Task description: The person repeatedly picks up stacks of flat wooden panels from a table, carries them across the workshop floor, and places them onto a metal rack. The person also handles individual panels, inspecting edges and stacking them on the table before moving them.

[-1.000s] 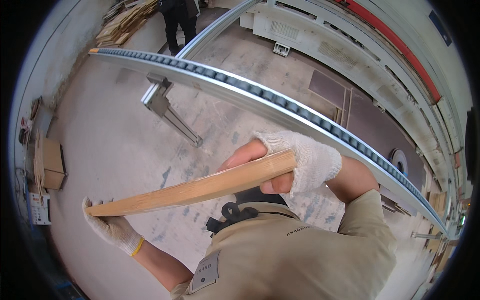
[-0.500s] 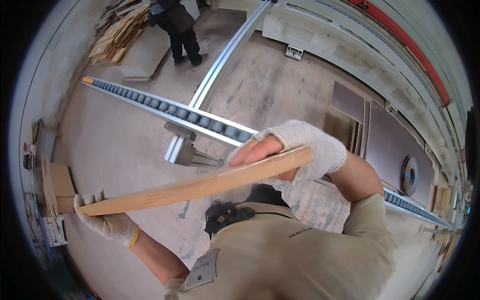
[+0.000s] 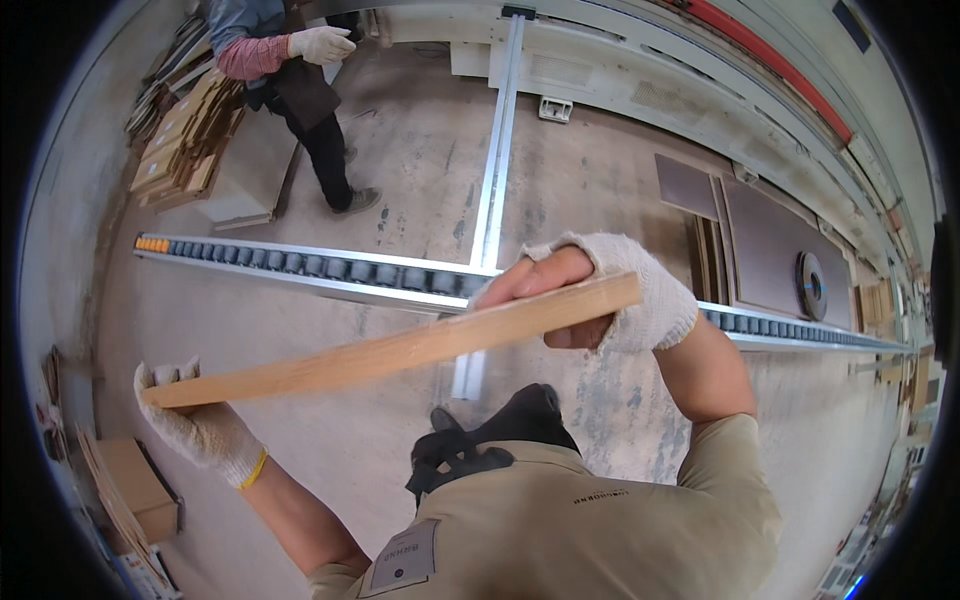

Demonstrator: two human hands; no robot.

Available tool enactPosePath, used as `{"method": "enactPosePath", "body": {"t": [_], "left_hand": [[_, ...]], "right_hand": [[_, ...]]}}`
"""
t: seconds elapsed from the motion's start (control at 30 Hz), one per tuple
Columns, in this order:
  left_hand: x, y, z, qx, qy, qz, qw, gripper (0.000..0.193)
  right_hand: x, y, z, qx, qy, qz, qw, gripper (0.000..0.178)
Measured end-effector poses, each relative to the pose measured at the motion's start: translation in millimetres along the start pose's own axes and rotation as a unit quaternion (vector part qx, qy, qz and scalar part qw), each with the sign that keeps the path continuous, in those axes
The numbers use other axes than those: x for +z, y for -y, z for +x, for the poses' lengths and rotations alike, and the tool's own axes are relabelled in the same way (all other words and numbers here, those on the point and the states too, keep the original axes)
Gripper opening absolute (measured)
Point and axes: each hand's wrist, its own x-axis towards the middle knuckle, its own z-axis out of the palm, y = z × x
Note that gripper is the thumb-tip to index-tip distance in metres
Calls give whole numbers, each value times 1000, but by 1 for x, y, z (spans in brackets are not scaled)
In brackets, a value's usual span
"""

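Observation:
A long, light-brown wooden board (image 3: 400,345) spans the view in front of me, its narrow edge toward me and its right end higher. My left hand (image 3: 195,415), in a white knit glove with a yellow cuff, is closed around the board's left end. Near the right end, my right hand (image 3: 630,300) grips it with bare fingertips showing from a white glove, fingers over the top and others below. The board is held in the air, apart from the roller rail (image 3: 300,263) beyond it. Its far face is hidden from me.
A metal crossbar (image 3: 495,170) runs from the rail toward a long white machine (image 3: 600,85). At the far left a co-worker (image 3: 300,100) stands beside stacked boards (image 3: 185,150). Dark panels (image 3: 780,240) with a round black disc (image 3: 811,285) lie right. A cardboard box (image 3: 140,490) sits low left.
My view has turned, so the rail now lies more level across it. I still hold the board in both hands. The co-worker's gloved hand has come into view.

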Motion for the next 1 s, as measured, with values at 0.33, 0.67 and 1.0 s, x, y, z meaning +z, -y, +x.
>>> {"method": "enactPosePath", "body": {"t": [0.33,0.67,1.0], "left_hand": [[7,90,150,-28,92,7,995,43],[60,171,270,-97,124,4,987,35],[96,256,376,-165,170,12,971,39]], "right_hand": [[-3,32,127,-53,-148,-101,982,64],[-44,49,247,-91,-296,-46,950,75],[-72,74,360,-152,-349,-83,921,84]]}}
